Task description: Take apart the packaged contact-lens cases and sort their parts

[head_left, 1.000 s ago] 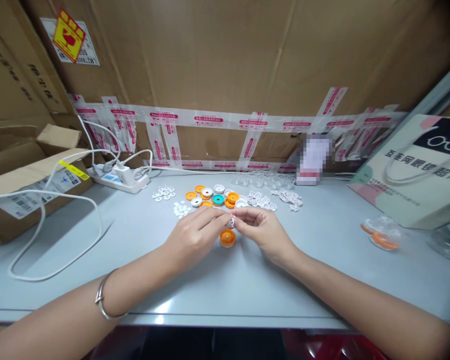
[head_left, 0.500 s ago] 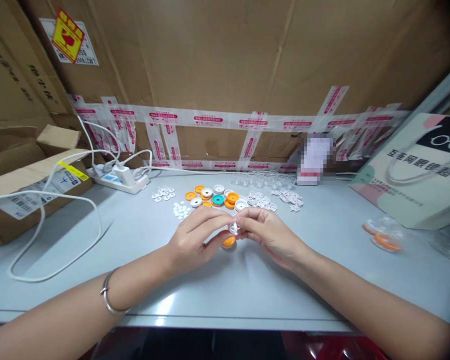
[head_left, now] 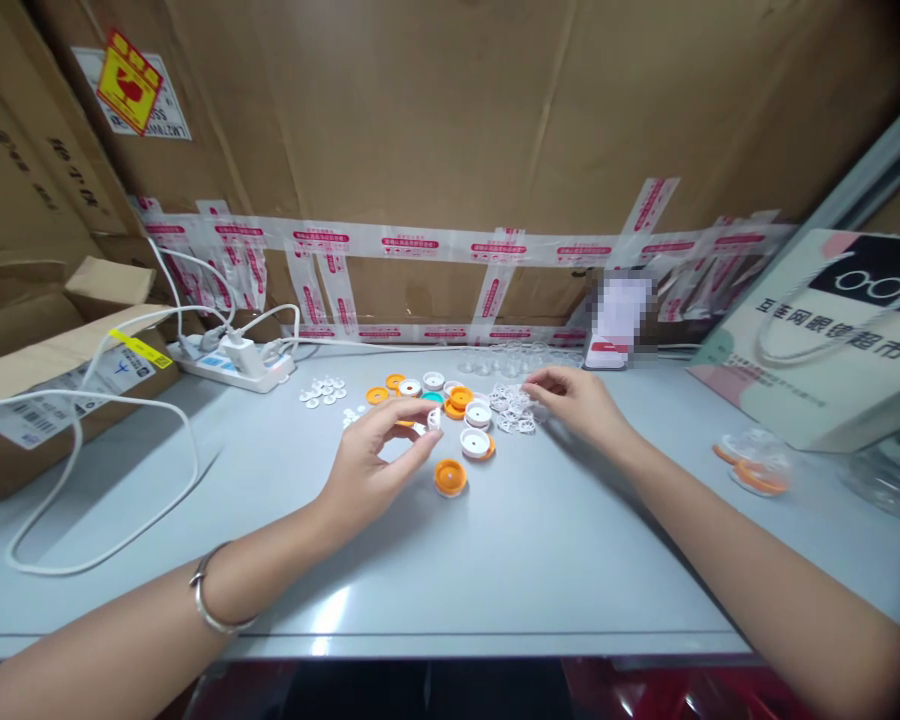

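Observation:
My left hand (head_left: 371,460) hovers over the grey table (head_left: 495,560), thumb and fingers pinched on a small white plastic piece (head_left: 433,420). My right hand (head_left: 581,400) reaches to the far side, fingertips on a pile of small white ring parts (head_left: 511,408); what it holds, if anything, I cannot make out. An orange cap (head_left: 450,476) lies just right of my left hand, and a white disc on an orange base (head_left: 476,443) sits behind it. Orange, white and teal discs (head_left: 436,392) lie in a cluster further back.
Small white buttons (head_left: 325,390) lie left of the discs, clear cups (head_left: 510,356) behind them. A power strip (head_left: 229,365) with white cables sits at back left beside a cardboard box (head_left: 52,385). A paper bag (head_left: 832,345) and a clear bag with orange parts (head_left: 754,462) stand right.
My hands were together over the orange cap with the white piece between them. Now they are apart: the right has reached back to the ring pile, the left keeps the white piece.

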### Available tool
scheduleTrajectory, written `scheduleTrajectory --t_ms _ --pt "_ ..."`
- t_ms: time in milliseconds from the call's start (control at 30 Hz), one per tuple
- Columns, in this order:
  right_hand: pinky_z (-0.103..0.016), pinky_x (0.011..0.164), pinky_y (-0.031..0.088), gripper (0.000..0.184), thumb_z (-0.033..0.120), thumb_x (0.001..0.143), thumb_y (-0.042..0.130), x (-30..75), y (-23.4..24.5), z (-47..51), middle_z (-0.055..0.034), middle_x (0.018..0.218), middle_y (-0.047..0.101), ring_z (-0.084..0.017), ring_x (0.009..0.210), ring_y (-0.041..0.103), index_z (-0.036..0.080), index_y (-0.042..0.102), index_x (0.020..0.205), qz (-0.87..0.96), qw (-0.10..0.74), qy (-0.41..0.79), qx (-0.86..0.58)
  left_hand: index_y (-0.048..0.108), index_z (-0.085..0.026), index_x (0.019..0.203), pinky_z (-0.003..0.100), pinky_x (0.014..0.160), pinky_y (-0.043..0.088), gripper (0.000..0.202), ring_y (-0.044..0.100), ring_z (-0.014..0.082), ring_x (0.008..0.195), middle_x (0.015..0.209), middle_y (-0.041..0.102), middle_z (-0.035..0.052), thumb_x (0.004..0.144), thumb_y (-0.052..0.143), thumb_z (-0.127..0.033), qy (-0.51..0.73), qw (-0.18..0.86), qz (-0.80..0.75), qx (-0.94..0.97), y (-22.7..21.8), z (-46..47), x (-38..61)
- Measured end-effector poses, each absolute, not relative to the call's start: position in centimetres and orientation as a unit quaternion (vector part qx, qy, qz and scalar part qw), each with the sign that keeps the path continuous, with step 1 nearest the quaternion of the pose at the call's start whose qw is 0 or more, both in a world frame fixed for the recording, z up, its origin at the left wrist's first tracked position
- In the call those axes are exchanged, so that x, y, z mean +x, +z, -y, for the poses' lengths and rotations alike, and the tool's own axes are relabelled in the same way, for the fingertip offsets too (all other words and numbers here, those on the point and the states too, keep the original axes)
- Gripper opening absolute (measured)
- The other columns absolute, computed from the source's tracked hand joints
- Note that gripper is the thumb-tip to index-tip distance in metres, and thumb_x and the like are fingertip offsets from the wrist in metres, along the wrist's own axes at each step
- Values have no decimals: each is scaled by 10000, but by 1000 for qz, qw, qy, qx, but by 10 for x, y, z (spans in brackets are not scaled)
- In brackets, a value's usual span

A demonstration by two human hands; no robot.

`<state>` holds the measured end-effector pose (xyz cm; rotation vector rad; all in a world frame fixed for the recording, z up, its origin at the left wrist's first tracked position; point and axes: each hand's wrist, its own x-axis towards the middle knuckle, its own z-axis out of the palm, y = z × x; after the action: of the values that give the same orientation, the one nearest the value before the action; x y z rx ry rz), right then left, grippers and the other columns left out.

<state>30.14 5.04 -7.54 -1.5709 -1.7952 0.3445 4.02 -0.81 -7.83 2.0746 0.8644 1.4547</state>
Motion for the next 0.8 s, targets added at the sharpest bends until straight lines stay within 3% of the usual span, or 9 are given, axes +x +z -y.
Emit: scheduleTrajectory --t_ms 133,267,367,500,633,800 --pt "-281 557 381 197 324 721 558 310 -85 -62 -33 638 628 -161 594 536 169 680 729 718 265 104 -635 615 -176 1046 254 683 550 231 605 132 821 972 645 66 843 509 -206 529 279 -318 735 -80 9 40" --pt "-301 610 396 273 353 728 569 292 -76 -46 -51 701 613 -171 647 528 163 683 889 715 340 32 -610 653 -192 987 259 690 551 198 607 149 866 967 654 62 837 523 -199 531 275 -301 743 -80 10 40" --pt "-290 641 439 280 392 772 541 261 -63 -19 -52 749 650 -160 688 572 166 676 865 704 409 197 -546 649 -181 969 280 750 543 179 623 148 848 932 667 54 831 536 -198 525 286 -302 743 -79 12 41" --pt "-297 738 498 261 391 746 598 223 -57 14 -34 864 693 -165 830 632 208 676 915 651 399 495 -414 636 -180 894 264 733 530 112 629 132 787 842 675 23 818 556 -196 527 271 -322 738 -76 14 43" --pt "-322 831 498 275 339 713 648 210 -62 23 -34 921 700 -162 879 643 221 673 960 591 435 553 -396 642 -196 889 278 749 503 120 607 132 809 852 654 22 823 545 -176 516 205 -324 766 -75 11 43" --pt "-315 783 527 252 340 682 680 211 -69 18 -40 809 715 -166 785 669 176 684 873 528 470 560 -432 636 -203 987 320 741 472 205 550 161 837 898 637 51 788 592 -183 473 -26 -293 831 -76 3 40"
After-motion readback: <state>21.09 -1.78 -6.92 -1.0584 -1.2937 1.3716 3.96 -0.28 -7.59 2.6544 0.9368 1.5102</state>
